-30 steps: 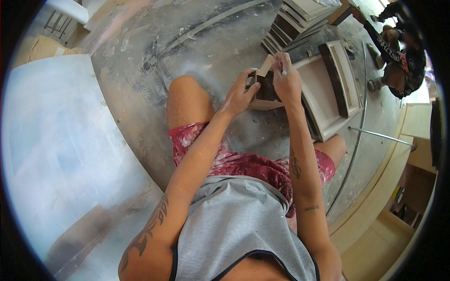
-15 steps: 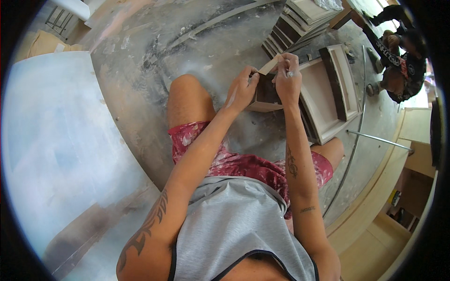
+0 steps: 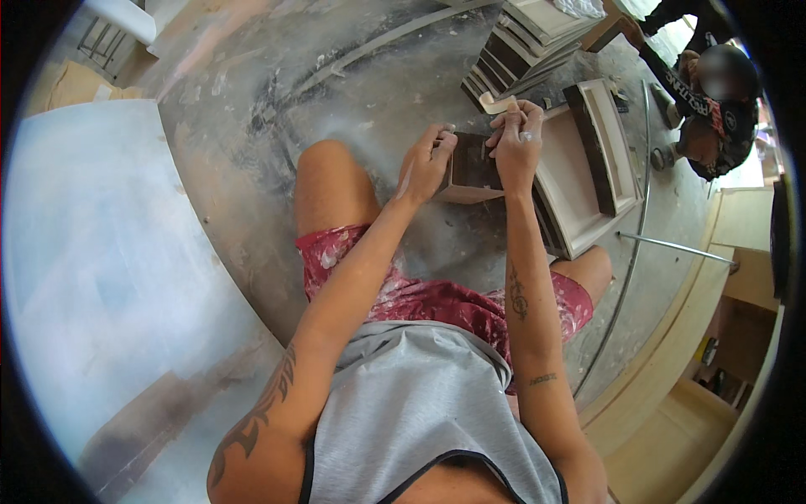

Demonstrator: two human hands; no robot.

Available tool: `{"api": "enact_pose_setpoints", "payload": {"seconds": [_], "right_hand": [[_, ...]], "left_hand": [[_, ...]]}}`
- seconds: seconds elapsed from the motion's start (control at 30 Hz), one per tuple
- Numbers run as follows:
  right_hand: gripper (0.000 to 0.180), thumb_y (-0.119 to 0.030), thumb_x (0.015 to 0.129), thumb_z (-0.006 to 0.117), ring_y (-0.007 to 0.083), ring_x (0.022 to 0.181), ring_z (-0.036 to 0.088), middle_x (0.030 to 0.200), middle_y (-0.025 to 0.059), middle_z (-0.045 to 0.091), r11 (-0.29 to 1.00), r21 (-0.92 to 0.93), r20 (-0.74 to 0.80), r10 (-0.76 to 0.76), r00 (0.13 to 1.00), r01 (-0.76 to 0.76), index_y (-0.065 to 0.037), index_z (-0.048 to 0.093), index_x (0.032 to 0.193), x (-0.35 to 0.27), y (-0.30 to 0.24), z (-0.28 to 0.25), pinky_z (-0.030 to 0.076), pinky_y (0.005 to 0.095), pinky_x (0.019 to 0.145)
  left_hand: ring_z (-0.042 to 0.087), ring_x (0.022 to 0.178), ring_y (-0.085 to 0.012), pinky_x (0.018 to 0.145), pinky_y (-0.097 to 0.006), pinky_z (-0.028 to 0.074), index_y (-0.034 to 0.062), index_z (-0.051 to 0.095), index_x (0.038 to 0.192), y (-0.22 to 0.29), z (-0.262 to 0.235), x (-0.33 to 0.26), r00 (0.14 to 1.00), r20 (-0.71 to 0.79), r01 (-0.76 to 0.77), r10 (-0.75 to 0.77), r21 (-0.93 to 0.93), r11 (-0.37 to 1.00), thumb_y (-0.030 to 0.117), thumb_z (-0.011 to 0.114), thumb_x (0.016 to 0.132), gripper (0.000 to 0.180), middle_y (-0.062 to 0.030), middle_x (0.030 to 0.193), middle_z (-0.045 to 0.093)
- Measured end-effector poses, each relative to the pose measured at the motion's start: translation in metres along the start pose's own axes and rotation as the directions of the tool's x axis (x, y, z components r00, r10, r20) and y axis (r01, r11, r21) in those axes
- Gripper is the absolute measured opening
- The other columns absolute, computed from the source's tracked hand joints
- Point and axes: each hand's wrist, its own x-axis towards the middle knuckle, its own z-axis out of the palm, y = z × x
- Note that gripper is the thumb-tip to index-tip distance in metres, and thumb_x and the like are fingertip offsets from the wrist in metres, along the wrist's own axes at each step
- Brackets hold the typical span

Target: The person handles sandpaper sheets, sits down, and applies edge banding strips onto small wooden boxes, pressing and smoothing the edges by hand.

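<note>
Hands: your left hand (image 3: pixel 426 164) grips the left side of a small dark wooden box piece (image 3: pixel 472 172); your right hand (image 3: pixel 514 144) pinches a strip of pale tape (image 3: pixel 495 102) above its top edge.
Box piece: held over the dusty floor (image 3: pixel 252 126), just past your knee; it looks stiff and light, so hold it by the sides.
Around: a pale framed panel (image 3: pixel 579 168) lies just beside it, stacked panels (image 3: pixel 529 38) beyond.
Obstruction: another person (image 3: pixel 714 101) crouches near the floor's far right edge.

Left of the knee (image 3: pixel 327 181) the dusty floor (image 3: pixel 252 109) lies open. Right and far, a frame (image 3: pixel 588 168) and stacked panels (image 3: pixel 525 42) crowd in; a metal rod (image 3: pixel 672 246), perhaps loose, crosses the right.
</note>
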Motion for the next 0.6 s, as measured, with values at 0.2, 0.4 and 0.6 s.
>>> {"api": "enact_pose_setpoints", "payload": {"seconds": [0.2, 0.4, 0.6], "right_hand": [[0.017, -0.015, 0.108, 0.048, 0.008, 0.053, 0.055, 0.079, 0.0065, 0.062, 0.995, -0.077, 0.026, -0.063, 0.998, 0.064, -0.001, 0.054, 0.115, -0.002, 0.005, 0.0, 0.046, 0.0248, 0.047], [0.021, -0.016, 0.108, 0.048, 0.0083, 0.055, 0.056, 0.082, 0.0072, 0.064, 0.994, -0.033, 0.045, -0.099, 0.994, 0.101, -0.004, 0.059, 0.122, 0.0, 0.002, 0.011, 0.046, 0.0247, 0.05], [0.018, -0.006, 0.106, 0.047, 0.0124, 0.055, 0.057, 0.083, 0.0081, 0.063, 0.99, -0.012, 0.037, -0.138, 0.99, 0.139, -0.004, 0.058, 0.12, 0.006, 0.015, -0.006, 0.049, 0.03, 0.051]], "left_hand": [[0.066, 0.083, -0.0282, 0.078, -0.038, 0.05, -0.0001, 0.065, 0.106, 0.017, -0.004, 0.011, 0.999, 0.031, 0.041, -0.042, 0.011, 0.999, 0.028, 0.058, 0.099, 0.03, -0.0184, 0.091, 0.07], [0.064, 0.084, -0.0214, 0.08, -0.034, 0.049, -0.0002, 0.066, 0.102, -0.002, -0.004, 0.021, 0.996, -0.009, 0.089, -0.09, -0.099, 0.991, 0.027, 0.058, 0.1, 0.028, -0.0139, 0.09, 0.069], [0.06, 0.106, -0.0178, 0.097, -0.032, 0.046, 0.0016, 0.06, 0.122, 0.0, 0.006, 0.007, 0.985, 0.171, 0.019, 0.012, -0.176, 0.984, 0.023, 0.057, 0.102, 0.029, -0.01, 0.112, 0.066]]}}
